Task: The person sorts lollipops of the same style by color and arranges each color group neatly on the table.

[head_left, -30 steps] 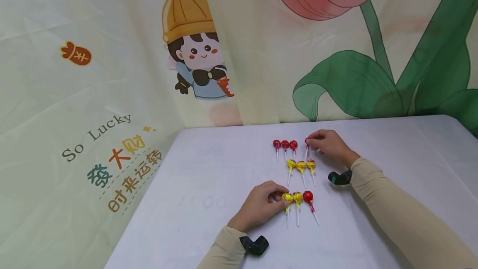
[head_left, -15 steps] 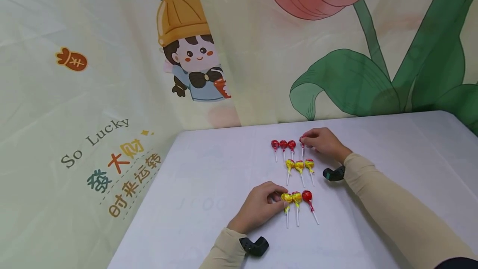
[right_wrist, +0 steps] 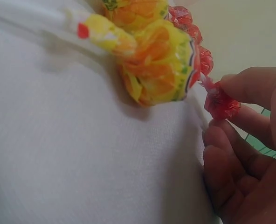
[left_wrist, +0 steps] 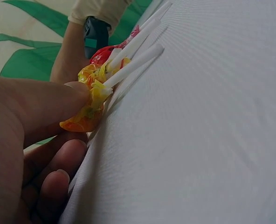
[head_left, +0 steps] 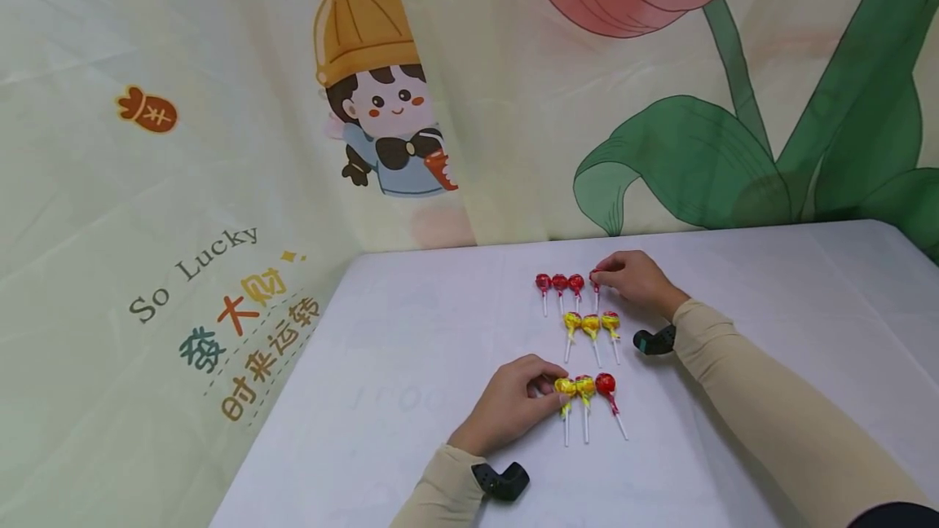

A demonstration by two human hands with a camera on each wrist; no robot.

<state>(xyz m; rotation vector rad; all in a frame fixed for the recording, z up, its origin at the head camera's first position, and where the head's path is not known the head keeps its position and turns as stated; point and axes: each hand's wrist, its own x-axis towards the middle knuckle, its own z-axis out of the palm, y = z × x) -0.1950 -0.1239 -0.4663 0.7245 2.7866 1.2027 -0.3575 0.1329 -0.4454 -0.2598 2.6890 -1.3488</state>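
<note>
My right hand [head_left: 637, 279] pinches a red lollipop [right_wrist: 222, 101] by its wrapped head at the right end of the far row. A small gap separates it from three red lollipops [head_left: 560, 283] on its left. In the near row, my left hand [head_left: 513, 402] holds the leftmost yellow lollipop [left_wrist: 84, 119] between thumb and fingers. Beside that one lie a second yellow lollipop [head_left: 584, 387] and a red lollipop [head_left: 605, 385], sticks toward me. Between both rows sits a middle row of three yellow lollipops [head_left: 591, 327], close below the right hand.
A white-covered table [head_left: 411, 324] carries all the lollipops. Behind it hangs a printed backdrop [head_left: 506, 104] with a cartoon child, a tulip and lettering. A black wrist device [head_left: 500, 481] sits on the left wrist and another black device [head_left: 655, 341] on the right.
My right hand has shifted slightly left with its red lollipop, narrowing the gap to the three red ones. The left hand stays on its yellow lollipop. The head view sways a little.
</note>
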